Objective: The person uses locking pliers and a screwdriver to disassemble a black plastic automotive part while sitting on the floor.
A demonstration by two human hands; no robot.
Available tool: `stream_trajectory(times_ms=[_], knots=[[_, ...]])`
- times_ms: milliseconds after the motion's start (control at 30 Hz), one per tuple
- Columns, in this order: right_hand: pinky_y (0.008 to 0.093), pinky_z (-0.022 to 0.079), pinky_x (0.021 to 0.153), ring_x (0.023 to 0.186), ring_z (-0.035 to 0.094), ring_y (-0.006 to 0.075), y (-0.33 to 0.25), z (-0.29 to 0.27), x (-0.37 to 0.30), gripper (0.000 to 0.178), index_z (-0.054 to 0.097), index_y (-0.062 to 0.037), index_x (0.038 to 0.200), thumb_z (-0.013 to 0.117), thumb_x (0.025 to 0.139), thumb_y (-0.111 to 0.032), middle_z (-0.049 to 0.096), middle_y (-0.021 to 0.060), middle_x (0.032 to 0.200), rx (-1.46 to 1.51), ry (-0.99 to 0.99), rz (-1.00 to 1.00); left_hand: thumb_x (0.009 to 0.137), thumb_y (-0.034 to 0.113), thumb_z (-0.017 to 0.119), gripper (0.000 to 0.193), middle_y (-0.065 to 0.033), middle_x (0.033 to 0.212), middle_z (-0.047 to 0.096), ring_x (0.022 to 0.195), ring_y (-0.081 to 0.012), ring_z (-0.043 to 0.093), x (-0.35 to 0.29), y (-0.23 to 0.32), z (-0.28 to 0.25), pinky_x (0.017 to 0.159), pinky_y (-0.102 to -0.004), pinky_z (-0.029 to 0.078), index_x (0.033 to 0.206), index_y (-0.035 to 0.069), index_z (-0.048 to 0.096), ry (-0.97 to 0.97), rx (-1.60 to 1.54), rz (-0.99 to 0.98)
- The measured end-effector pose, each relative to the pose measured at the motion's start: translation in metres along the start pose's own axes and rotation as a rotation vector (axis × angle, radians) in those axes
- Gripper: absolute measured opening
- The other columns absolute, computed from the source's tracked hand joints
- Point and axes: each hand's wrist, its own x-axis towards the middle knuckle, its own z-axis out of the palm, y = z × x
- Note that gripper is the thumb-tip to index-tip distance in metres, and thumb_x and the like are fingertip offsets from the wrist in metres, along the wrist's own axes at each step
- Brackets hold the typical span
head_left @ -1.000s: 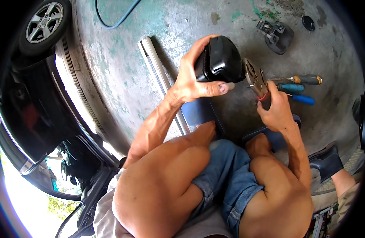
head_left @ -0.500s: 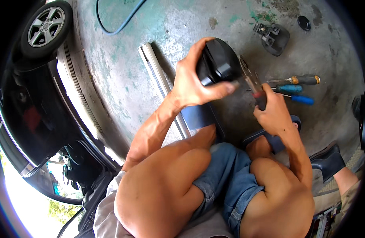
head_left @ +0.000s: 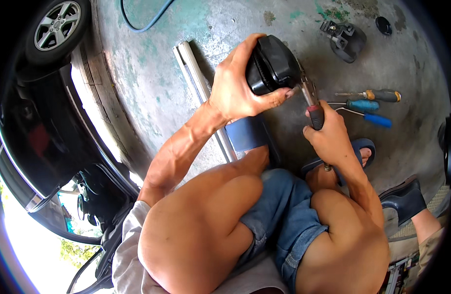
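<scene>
A glossy black plastic housing (head_left: 274, 61), rounded with a slot along one side, is held up above the floor. My left hand (head_left: 237, 85) wraps around its near and left sides, thumb along the lower edge. In my right hand (head_left: 328, 134) is a pair of locking pliers (head_left: 309, 92) with a red and black grip. The pliers' jaws are up against the housing's right edge; exactly what they bite is hard to make out. My knees and blue sandals are below both hands.
On the floor to the right lie several screwdrivers (head_left: 365, 105), a black bracketed part (head_left: 348, 44) and a round black cap (head_left: 383, 25). A long pale metal rail (head_left: 191, 71) lies left of my foot. A black car (head_left: 44, 142) stands at left; another person's shoe (head_left: 404, 201) is at right.
The pliers have come in from the right and now meet the housing's edge. My left hand has tilted the housing slightly and moved it a little upward in view.
</scene>
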Motion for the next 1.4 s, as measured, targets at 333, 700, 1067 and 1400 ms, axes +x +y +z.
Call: stream_trajectory(times_ms=[333,700,1067,1400], knots=[[0.049,0.047,0.085,0.093,0.058,0.0473,0.013,-0.042,0.003,0.044,0.054,-0.003,0.119,0.067,0.077,-0.002,0.065,0.0224,0.093,-0.288,-0.021,-0.261,0.064,0.039,0.094,0.104,-0.0173,0.123,0.062,0.11,-0.0245,0.062,-0.011,-0.004,0.017,0.101,-0.0356,0.048,0.14,-0.011,0.043,0.079,-0.789,-0.249],[0.0466,0.05,0.074,0.081,0.066,0.0465,0.003,-0.002,-0.005,0.033,0.06,0.0015,0.109,0.064,0.077,-0.007,0.065,0.0271,0.079,0.014,0.058,-0.023,0.065,0.03,0.093,0.094,-0.0189,0.115,0.068,0.109,-0.022,0.067,0.011,0.003,0.0,0.098,-0.0363,0.052,0.139,-0.008,0.047,-0.05,0.009,0.031],[0.0497,0.05,0.073,0.086,0.065,0.048,0.019,-0.037,0.003,0.035,0.051,0.001,0.106,0.065,0.074,0.003,0.067,0.0261,0.086,-0.261,0.064,-0.399,0.059,0.039,0.09,0.106,-0.017,0.123,0.063,0.115,-0.0259,0.063,0.005,0.0,0.011,0.104,-0.037,0.047,0.142,-0.009,0.044,-0.006,-0.737,-0.226],[0.0467,0.051,0.075,0.086,0.066,0.0475,0.01,0.001,0.001,0.031,0.06,0.0004,0.107,0.063,0.077,-0.005,0.067,0.0274,0.085,0.018,0.143,-0.148,0.063,0.03,0.095,0.1,-0.0172,0.117,0.067,0.109,-0.0243,0.066,0.011,0.0,-0.001,0.098,-0.0372,0.051,0.141,-0.007,0.045,-0.015,0.057,0.155]])
